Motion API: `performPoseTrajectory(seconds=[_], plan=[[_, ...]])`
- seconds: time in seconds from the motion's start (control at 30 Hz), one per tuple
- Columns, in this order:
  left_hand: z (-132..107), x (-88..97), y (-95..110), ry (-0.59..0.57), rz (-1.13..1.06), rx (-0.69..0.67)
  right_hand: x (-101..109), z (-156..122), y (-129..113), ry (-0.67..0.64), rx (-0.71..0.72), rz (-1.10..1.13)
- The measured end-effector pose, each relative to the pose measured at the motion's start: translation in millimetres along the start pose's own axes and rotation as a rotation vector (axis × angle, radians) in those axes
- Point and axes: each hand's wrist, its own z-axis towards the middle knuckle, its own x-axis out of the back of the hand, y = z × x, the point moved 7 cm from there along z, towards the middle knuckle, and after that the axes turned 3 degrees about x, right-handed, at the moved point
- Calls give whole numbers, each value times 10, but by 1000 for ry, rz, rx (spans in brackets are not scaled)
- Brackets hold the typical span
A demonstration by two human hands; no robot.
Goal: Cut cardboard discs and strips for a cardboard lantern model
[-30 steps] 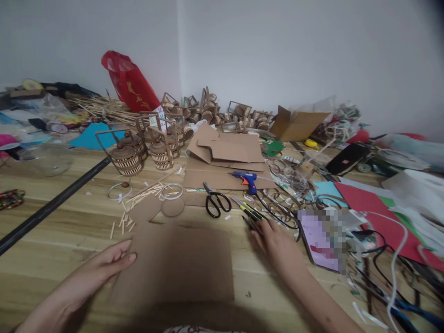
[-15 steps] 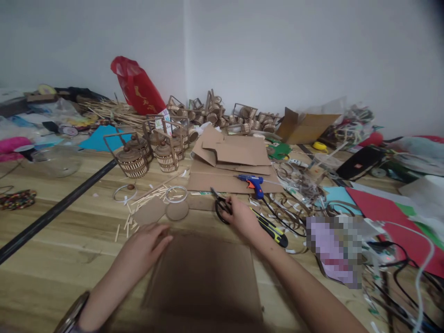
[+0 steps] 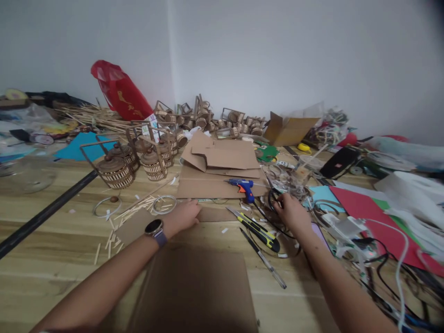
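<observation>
My left hand (image 3: 183,214) reaches forward, palm down, fingers bent and close together at the left end of a cardboard strip (image 3: 218,214). What lies under its fingers is hidden. My right hand (image 3: 294,213) is closed on the black handle loops of a pair of scissors (image 3: 272,198), to the right of the blue glue gun (image 3: 247,189). A yellow-and-black utility knife (image 3: 258,231) and a pen (image 3: 263,260) lie between my hands. In front of me is a flat cardboard sheet (image 3: 194,291). A white ring (image 3: 164,204) lies beside my left hand.
Small lidded baskets with handles (image 3: 116,173) stand at the left, near scattered thin sticks (image 3: 138,210). Cardboard pieces (image 3: 229,155) are stacked behind the glue gun. Cables (image 3: 398,249), red paper (image 3: 367,217) and a black speaker (image 3: 340,163) crowd the right side.
My right hand has moved right with the scissors, uncovering the pen and more of the knife. My left hand has moved forward over the cardboard disc. The view has turned slightly right.
</observation>
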Motion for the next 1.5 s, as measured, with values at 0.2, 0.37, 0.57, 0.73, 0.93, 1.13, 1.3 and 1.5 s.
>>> performPoseTrajectory(seconds=[0.2,0.37,0.57,0.73,0.93,1.13,1.3,1.5], plan=[[119,86,-48,-42,16,20,-111,-9,-144,-29,75,-47],[180,285,-51,39,37,83,-182,43,-181,-39,121,-66],[90,593,-38,202,47,118,-35,-28,-264,33,168,-59],[22,811,-222,341,-61,150,165,-523,-743,0,389,6],[-17,873,-496,476,-420,154,49,-1173,-976,-137,482,5],[-59,896,-663,665,-885,135,-227,-1322,-715,-211,346,17],[-103,967,-743,730,-1070,152,-217,-1273,-480,-198,232,147],[-333,758,-389,533,-924,163,2,-1066,-408,-93,138,570]])
